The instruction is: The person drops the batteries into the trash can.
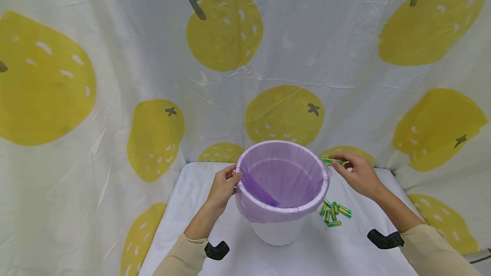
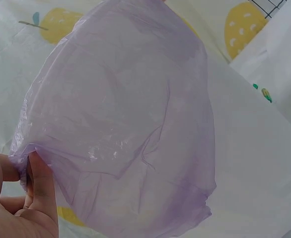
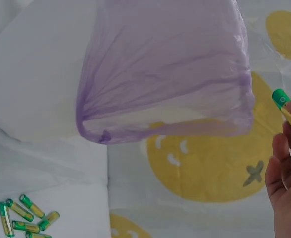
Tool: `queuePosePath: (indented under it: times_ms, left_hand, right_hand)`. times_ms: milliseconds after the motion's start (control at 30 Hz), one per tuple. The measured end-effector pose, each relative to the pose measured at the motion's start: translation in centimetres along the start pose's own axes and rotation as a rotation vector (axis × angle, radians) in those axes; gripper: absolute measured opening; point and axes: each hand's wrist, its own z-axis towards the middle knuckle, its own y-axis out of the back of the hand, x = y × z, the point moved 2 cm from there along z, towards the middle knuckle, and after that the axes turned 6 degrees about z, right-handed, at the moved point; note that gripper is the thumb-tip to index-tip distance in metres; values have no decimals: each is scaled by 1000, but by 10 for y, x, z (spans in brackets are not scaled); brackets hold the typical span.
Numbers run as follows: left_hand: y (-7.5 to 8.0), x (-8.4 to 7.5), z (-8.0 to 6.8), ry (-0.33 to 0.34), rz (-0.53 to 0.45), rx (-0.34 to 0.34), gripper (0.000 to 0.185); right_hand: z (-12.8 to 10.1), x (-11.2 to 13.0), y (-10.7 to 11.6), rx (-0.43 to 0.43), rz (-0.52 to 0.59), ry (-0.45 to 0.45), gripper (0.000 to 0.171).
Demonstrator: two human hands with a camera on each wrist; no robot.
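A white bin (image 1: 277, 230) lined with a purple bag (image 1: 284, 178) stands on the table in the head view. My left hand (image 1: 224, 185) grips the bag's rim on the left side; in the left wrist view its fingers (image 2: 34, 191) pinch the purple bag (image 2: 120, 124). My right hand (image 1: 358, 173) hovers just right of the rim and pinches a green-and-yellow battery (image 1: 332, 161), seen as the battery (image 3: 286, 110) in the right wrist view. Several more batteries (image 1: 334, 214) lie on the table right of the bin, the same loose batteries (image 3: 25, 218) showing below the bag (image 3: 170, 69).
The table (image 1: 192, 182) carries a white cloth, and a curtain printed with yellow fruit (image 1: 284, 114) hangs close behind and on both sides. Black wrist mounts (image 1: 385, 239) sit near the front edge.
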Motion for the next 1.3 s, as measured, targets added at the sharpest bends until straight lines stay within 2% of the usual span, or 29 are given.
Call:
queuePosePath:
  times_ms: [133,367,667,900,1033,1300]
  left_hand:
    - [-1,0,0,-3,1,-8,48]
    - [-1,1,0,0,1,-1,49]
    - [-2,-1,-1,-4,3,-6,50]
    - [-1,2,0,-13,4,-7,48]
    - [-1,2,0,-14,7,-6,48]
    - [-1,1,0,-7,0,-5,48]
  right_hand:
    - [12,6,-5,27,11,32,19]
    - [26,13,-17,49,27,36,15]
    - [43,18,-34,75,49,75,17]
    - [54,27,-48,99,58,66,15]
    - [60,33,-55,101,77,103,15]
    - [67,36,-63,132,88,144,24]
